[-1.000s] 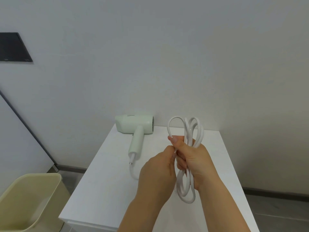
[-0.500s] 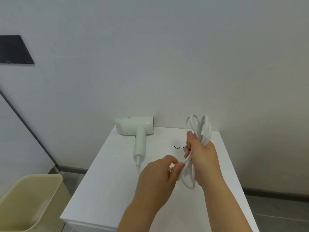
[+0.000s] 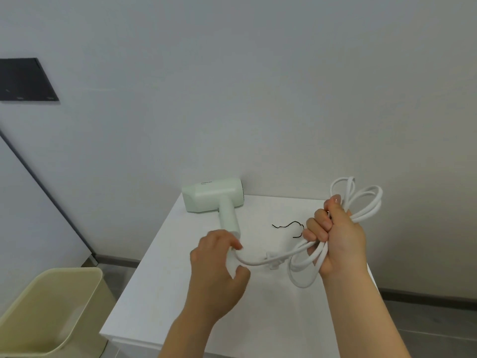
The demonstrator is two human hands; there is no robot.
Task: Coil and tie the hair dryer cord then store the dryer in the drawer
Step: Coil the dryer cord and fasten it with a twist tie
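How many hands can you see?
2. The left hand pinches the cord near the hair dryer; the right hand grips the coiled cord.

1 head cam, wide-angle, looks fwd & down, close over white cabinet top (image 3: 160,293).

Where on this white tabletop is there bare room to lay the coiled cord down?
Bare patches: the tabletop near its front edge, and its back right corner. Crowded: the middle, with the hair dryer, black tie, and both hands.
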